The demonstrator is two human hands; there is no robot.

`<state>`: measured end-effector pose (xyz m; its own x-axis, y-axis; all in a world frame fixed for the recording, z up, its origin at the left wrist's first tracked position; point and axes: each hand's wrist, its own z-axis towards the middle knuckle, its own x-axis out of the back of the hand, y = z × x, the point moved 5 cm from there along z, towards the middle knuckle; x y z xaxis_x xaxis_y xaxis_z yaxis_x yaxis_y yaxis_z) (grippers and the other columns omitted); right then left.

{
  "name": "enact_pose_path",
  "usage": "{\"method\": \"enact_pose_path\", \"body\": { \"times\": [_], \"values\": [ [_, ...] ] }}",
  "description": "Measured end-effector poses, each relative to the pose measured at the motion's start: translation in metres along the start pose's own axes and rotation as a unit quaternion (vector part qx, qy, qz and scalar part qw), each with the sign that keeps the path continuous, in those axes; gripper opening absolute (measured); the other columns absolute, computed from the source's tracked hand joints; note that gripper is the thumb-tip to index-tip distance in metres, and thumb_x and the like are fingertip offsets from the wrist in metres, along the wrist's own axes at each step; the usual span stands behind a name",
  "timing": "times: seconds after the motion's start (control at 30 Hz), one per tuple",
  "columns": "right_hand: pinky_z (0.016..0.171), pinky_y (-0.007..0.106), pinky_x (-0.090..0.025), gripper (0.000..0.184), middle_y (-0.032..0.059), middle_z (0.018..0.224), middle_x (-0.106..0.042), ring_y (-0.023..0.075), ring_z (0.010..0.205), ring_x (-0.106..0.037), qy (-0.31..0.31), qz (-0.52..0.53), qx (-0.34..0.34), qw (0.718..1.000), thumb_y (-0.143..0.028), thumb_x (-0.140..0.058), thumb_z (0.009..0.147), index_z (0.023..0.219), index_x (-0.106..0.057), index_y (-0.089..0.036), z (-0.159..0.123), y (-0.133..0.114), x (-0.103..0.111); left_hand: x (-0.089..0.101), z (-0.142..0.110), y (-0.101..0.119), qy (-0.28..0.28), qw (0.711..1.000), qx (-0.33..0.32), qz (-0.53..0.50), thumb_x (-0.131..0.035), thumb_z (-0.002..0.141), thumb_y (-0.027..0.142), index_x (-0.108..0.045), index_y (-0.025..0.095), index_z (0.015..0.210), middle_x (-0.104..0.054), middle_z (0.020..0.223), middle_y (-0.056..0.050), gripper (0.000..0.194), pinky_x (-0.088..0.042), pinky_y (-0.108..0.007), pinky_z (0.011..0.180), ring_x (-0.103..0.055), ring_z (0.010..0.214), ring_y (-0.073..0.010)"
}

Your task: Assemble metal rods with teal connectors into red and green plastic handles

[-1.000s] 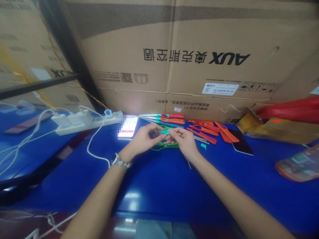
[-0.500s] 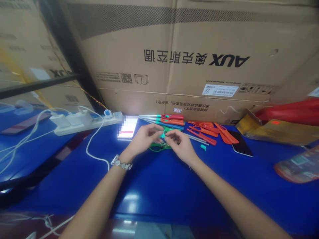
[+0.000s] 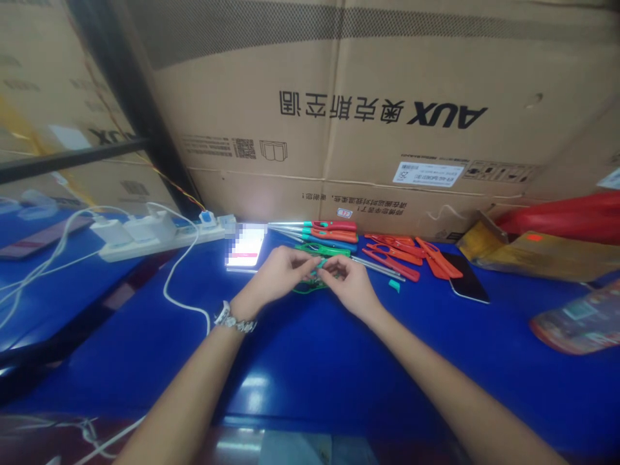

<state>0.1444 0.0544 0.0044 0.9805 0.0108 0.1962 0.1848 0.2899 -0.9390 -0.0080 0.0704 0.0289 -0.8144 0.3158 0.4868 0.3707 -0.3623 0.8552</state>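
Note:
My left hand [image 3: 279, 274] and my right hand [image 3: 353, 283] meet fingertip to fingertip above the blue table. Between them is a small teal plastic piece [image 3: 320, 263], pinched by the fingers of both hands and partly covered by them. Just under the fingers lies an open green lighter casing [image 3: 310, 289], with small parts in it that I cannot make out. Behind the hands rest several long-nosed lighters [image 3: 334, 237] in red, orange and blue. Thin metal tubes [image 3: 380, 267] lie right of my right hand, near a loose teal piece [image 3: 394, 285].
Several orange-red casing halves [image 3: 394, 248] lie at the back right beside a dark phone [image 3: 467, 284]. A lit phone [image 3: 246, 248] and a white power strip [image 3: 165, 239] with cables sit left. A large cardboard box [image 3: 368, 71] stands behind; a plastic bottle [image 3: 576, 316] is at right.
The view has shifted slightly. My fingers have moved a little around the teal piece, and both hands stay together over the green casing.

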Motion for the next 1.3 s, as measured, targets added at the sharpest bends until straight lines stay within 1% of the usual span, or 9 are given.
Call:
{"method": "enact_pose_path", "body": {
  "times": [0.1,0.23,0.33,0.53,0.63,0.73,0.93,1.17,1.3],
  "values": [
    [0.064,0.03,-0.052,0.023,0.0025,0.072,-0.067,0.0164,0.065,-0.062,-0.02,0.051,-0.017,0.998,-0.039,-0.073,0.072,0.079,-0.062,-0.02,0.003,0.003,0.001,0.001,-0.001,0.005,0.014,0.999,-0.028,0.023,-0.061,0.089,0.044,-0.074,0.017,0.094,-0.075,0.086,-0.005,0.031,-0.052,-0.025,0.065,-0.068,0.075,-0.0176],
    [0.061,0.028,-0.047,0.018,0.0016,0.074,-0.064,0.0147,0.065,-0.058,-0.033,-0.002,0.037,0.999,-0.033,-0.07,0.077,0.088,-0.07,-0.019,0.002,-0.007,0.003,0.005,-0.001,0.008,0.049,0.997,-0.039,0.046,-0.067,0.086,0.047,-0.072,0.018,0.106,-0.074,0.084,-0.004,0.035,-0.05,-0.024,0.062,-0.066,0.072,-0.0159],
    [0.061,0.027,-0.046,0.016,0.0012,0.076,-0.063,0.0148,0.068,-0.057,-0.045,-0.032,0.071,0.996,-0.03,-0.068,0.079,0.091,-0.073,-0.02,0.0,-0.012,0.002,0.006,0.0,0.007,0.021,0.999,-0.034,0.013,-0.066,0.087,0.046,-0.072,0.017,0.099,-0.072,0.078,-0.003,0.032,-0.049,-0.024,0.06,-0.064,0.067,-0.0147],
    [0.066,0.029,-0.048,0.02,0.003,0.083,-0.068,0.0166,0.074,-0.062,-0.009,0.01,0.065,0.998,-0.039,-0.074,0.078,0.085,-0.072,-0.021,0.002,-0.012,0.007,0.008,0.0,0.003,-0.024,0.996,0.012,-0.079,-0.065,0.087,0.044,-0.071,0.013,0.091,-0.073,0.076,-0.007,0.032,-0.057,-0.029,0.07,-0.069,0.072,-0.0173],
    [0.067,0.03,-0.051,0.024,0.0027,0.082,-0.07,0.0162,0.072,-0.063,-0.008,0.044,0.036,0.998,-0.043,-0.074,0.078,0.084,-0.072,-0.02,0.004,-0.01,0.008,0.009,-0.002,0.007,-0.024,0.999,-0.024,-0.016,-0.059,0.092,0.043,-0.073,0.014,0.092,-0.073,0.081,-0.006,0.032,-0.055,-0.029,0.071,-0.068,0.075,-0.0173],
    [0.065,0.03,-0.054,0.03,0.0006,0.075,-0.07,0.0143,0.063,-0.063,-0.027,0.105,-0.017,0.994,-0.048,-0.076,0.075,0.085,-0.071,-0.02,0.006,-0.004,0.006,0.014,-0.003,0.011,0.0,0.997,-0.057,0.048,-0.069,0.085,0.036,-0.075,0.016,0.095,-0.075,0.089,-0.005,0.023,-0.053,-0.028,0.073,-0.067,0.079,-0.0176],
    [0.064,0.03,-0.057,0.036,-0.0009,0.066,-0.068,0.0144,0.06,-0.064,-0.047,0.159,-0.055,0.985,-0.049,-0.082,0.066,0.082,-0.068,-0.02,0.006,0.006,-0.002,0.02,-0.005,0.01,-0.006,0.996,-0.057,0.064,-0.074,0.079,0.024,-0.077,0.016,0.084,-0.076,0.081,-0.004,0.01,-0.051,-0.026,0.071,-0.067,0.074,-0.0165],
    [0.072,0.032,-0.053,0.023,0.0029,0.082,-0.073,0.0175,0.074,-0.066,-0.094,-0.003,0.013,0.996,-0.042,-0.067,0.085,0.085,-0.071,-0.02,0.001,-0.002,-0.005,0.022,-0.012,0.002,-0.046,0.992,-0.014,0.115,-0.073,0.08,0.023,-0.079,0.019,0.084,-0.077,0.082,-0.002,0.008,-0.05,-0.025,0.069,-0.069,0.074,-0.0165],
    [0.079,0.033,-0.053,0.019,0.0048,0.092,-0.075,0.0184,0.081,-0.068,-0.12,-0.076,0.034,0.989,-0.032,-0.063,0.087,0.097,-0.073,-0.018,-0.002,-0.008,-0.007,0.022,-0.015,-0.004,-0.057,0.99,0.001,0.129,-0.071,0.081,0.023,-0.078,0.019,0.083,-0.077,0.08,-0.002,0.009,-0.049,-0.025,0.068,-0.069,0.072,-0.0164]
  ]
}}
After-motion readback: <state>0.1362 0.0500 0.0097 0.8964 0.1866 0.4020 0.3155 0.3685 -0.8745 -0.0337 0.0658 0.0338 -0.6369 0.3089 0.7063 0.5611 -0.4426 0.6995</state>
